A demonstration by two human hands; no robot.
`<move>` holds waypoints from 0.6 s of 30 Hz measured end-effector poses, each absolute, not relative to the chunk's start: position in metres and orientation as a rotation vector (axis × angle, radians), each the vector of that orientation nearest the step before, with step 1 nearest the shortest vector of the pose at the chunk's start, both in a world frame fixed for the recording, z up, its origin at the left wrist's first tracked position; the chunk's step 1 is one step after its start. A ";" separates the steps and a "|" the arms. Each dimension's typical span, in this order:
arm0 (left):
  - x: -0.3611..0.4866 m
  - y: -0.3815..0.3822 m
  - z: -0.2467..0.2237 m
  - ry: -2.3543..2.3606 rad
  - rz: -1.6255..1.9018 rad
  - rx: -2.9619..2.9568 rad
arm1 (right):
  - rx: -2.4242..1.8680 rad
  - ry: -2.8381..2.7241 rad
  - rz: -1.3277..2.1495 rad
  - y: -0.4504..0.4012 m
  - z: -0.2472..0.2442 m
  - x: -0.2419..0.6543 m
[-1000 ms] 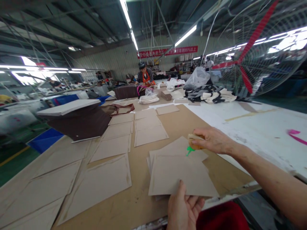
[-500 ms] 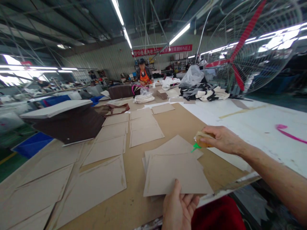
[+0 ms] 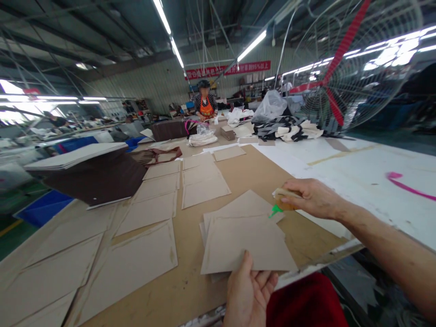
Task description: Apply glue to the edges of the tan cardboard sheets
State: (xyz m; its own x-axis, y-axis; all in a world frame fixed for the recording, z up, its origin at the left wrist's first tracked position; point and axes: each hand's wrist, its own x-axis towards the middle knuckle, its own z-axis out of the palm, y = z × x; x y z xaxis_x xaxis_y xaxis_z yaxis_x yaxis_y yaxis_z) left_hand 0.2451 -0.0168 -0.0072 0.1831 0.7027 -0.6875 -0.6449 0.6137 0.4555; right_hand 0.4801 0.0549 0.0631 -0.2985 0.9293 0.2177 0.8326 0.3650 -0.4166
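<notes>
My left hand pinches the near edge of a grey-beige board, thumb on top and fingers beneath. That board lies over several similar sheets fanned out at the table's front edge. A brownish line runs along its far and left margins. Beyond its far right corner, my right hand is closed round a yellowish bottle. The bottle is tilted, and its green nozzle points down to the left, close over the sheets. Whether the tip touches them I cannot tell.
Rows of beige boards with brownish edge lines lie to the left. A dark brown stack stands behind them. Cloth and plastic bags sit farther back. A large fan is at right; a person stands across the table.
The whole view has shifted slightly, moving things a little to the left. Both hands keep their holds on the board and bottle, with little other visible change.
</notes>
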 end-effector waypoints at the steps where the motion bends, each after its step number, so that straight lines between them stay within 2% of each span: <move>1: 0.245 -0.017 -0.007 1.014 0.950 0.062 | -1.535 -2.208 0.305 0.056 0.062 0.481; 7: 0.244 -0.017 -0.012 0.981 0.952 0.067 | -1.413 -2.312 0.511 0.040 0.068 0.487; 14: 0.243 -0.015 -0.017 0.978 0.931 0.083 | -1.521 -2.145 0.349 0.049 0.056 0.487; 18: 0.243 -0.015 -0.017 0.991 0.934 0.072 | -1.445 -2.212 0.555 0.025 0.062 0.487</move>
